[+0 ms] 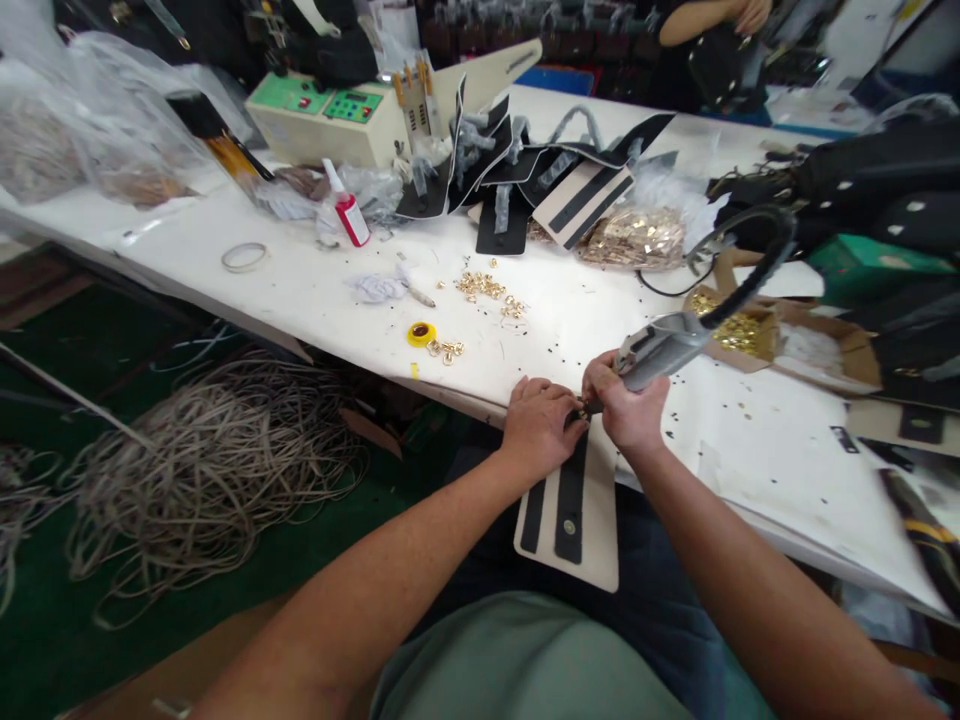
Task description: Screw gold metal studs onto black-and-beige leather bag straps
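My left hand (pixel 538 425) and right hand (pixel 628 405) meet at the near edge of the bench (pixel 750 440). Between them my left fingers (pixel 564 400) are pressed together, pinching something small and dark at the top end of the cream panel (pixel 592 530); I cannot tell what exactly it is. My right fingers (pixel 600 372) are wrapped shut around the grey power driver (pixel 660 348), its tip pointing down into that pinch and its black cable (pixel 757 270) arcing up and away behind my right hand.

The panel hangs from my fingers down over my lap, with two black strips (pixel 570 500) running along it and a small stud low on one. It looks light and fairly stiff, like board-backed leather, and I judge it would bend rather than break. The best hold seems to be right at the top edge, close to the tip, so it cannot twist. The driver looks the heavier item, and its cable may tug sideways.

Beyond my fingers lie loose gold fittings (pixel 487 288) and a yellow tape roll (pixel 422 333); these are tiny, smooth and likely to slip.
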Motion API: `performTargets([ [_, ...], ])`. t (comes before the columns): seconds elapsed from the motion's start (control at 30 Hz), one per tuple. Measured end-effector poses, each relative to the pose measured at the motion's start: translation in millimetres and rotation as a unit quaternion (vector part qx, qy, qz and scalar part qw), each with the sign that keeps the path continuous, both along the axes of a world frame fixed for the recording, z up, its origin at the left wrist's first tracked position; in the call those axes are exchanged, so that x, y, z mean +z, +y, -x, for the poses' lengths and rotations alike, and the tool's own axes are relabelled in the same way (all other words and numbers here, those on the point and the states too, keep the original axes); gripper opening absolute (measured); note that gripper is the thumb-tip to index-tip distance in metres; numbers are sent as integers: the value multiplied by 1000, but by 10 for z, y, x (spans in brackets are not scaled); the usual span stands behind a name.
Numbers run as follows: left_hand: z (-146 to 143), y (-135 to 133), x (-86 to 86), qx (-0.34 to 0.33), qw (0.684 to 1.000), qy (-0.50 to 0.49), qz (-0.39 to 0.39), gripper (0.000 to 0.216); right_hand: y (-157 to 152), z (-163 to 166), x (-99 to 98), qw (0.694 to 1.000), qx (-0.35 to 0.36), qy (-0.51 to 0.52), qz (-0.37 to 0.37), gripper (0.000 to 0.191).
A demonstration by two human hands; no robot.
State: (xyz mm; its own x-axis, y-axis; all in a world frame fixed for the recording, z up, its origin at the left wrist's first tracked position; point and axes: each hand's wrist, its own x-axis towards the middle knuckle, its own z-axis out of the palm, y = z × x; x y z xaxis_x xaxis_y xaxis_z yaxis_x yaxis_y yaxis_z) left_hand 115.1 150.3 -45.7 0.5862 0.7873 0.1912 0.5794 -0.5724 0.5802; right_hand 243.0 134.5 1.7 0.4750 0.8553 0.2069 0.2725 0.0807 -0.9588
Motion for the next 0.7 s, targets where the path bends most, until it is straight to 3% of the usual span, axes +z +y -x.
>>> performTargets([
  [0.13, 1, -44, 51, 13, 1000, 16, -17, 14, -64, 14, 65, 999, 9, 23, 21, 21],
  [0.23, -1, -72, 71, 19, 999, 17, -41, 13, -99, -13, 102, 998, 27, 49, 15, 34],
  [0.33, -6, -85, 64, 22, 998, 19, -50, 15, -103, -101, 196, 998, -5, 57, -10, 47],
  [0.47, -17, -81, 46, 19, 999, 24, -43, 19, -122, -412, 340, 994, -74, -69, 51, 53],
  [0.53, -27, -75, 39, 17, 999, 26, -37, 19, -161, -645, 309, 968, -76, -201, 127, 51],
  [0.6, -39, -70, 31, 16, 999, 27, -33, 19, -226, -887, 182, 923, -52, -317, 211, 48],
  [0.7, -51, -69, 25, 17, 999, 27, -31, 19, -344, -1185, -80, 867, -17, -395, 304, 48],
])
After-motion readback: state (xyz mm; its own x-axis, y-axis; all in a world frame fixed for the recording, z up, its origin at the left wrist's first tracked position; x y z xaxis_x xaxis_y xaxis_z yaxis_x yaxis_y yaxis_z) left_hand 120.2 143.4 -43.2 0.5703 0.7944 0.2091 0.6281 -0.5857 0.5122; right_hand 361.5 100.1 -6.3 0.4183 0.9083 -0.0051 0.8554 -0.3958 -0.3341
